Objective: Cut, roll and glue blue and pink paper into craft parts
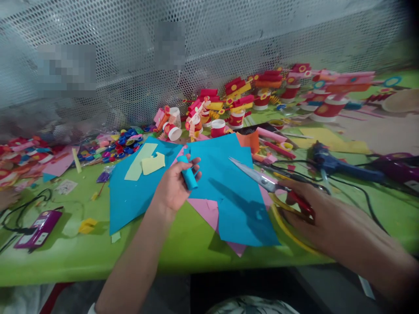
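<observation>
Wrapped in the fingers of my left hand (175, 185) is a small blue paper roll (189, 173), tilted above the sheets. My right hand (310, 213) grips red-handled scissors (262, 179), their blades pointing left over the paper and closed or nearly so. Under both hands lie large blue paper sheets (209, 161), with pink paper (204, 209) showing between and below them. Two pale yellow paper scraps (153, 164) rest on the left blue sheet. The fingertips of my right hand are partly hidden by the scissor handles.
Paper-covered cups (237, 117) with coloured rolls line the back. Plastic pieces (126, 141) are heaped at back left. A blue glue gun (347, 168) and black cables lie to the right. A purple power box (39, 229) sits at left on the green table (81, 261).
</observation>
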`<control>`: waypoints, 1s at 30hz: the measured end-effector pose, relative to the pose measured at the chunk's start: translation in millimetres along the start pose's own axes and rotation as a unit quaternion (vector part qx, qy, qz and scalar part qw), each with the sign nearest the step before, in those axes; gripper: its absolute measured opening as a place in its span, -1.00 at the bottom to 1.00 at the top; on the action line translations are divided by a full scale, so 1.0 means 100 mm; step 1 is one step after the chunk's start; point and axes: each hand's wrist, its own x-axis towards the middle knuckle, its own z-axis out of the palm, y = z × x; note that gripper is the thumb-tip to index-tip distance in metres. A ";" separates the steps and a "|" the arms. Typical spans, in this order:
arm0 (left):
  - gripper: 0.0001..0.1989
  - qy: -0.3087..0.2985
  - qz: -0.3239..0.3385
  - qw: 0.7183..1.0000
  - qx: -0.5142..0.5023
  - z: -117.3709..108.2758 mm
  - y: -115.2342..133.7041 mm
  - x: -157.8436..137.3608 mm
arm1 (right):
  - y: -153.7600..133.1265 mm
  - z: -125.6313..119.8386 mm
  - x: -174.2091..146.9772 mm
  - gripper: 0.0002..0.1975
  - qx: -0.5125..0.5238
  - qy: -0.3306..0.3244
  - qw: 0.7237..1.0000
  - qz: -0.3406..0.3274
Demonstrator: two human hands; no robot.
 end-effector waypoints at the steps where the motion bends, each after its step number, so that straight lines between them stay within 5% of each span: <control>1: -0.65 0.000 -0.006 1.000 -0.009 -0.01 0.00 0.01 | -0.01 0.02 0.00 -0.51 -0.024 0.021 0.999 -0.038; 6: -0.67 -0.047 -0.037 0.998 -0.013 -0.03 -0.01 0.02 | -0.08 0.06 0.07 -0.56 -0.099 0.092 0.975 -0.177; 13: -0.55 -0.118 -0.061 0.991 0.007 -0.04 -0.05 0.00 | -0.13 0.16 0.15 -0.65 -0.129 0.029 0.975 -0.178; 21: -0.53 -0.114 -0.071 0.991 0.027 0.02 -0.13 0.00 | -0.12 0.18 0.21 -0.68 -0.139 0.004 0.972 -0.191; 30: -0.46 -0.144 0.023 0.978 0.147 0.00 -0.21 -0.01 | -0.01 0.32 0.16 -0.67 -0.090 0.009 0.978 -0.190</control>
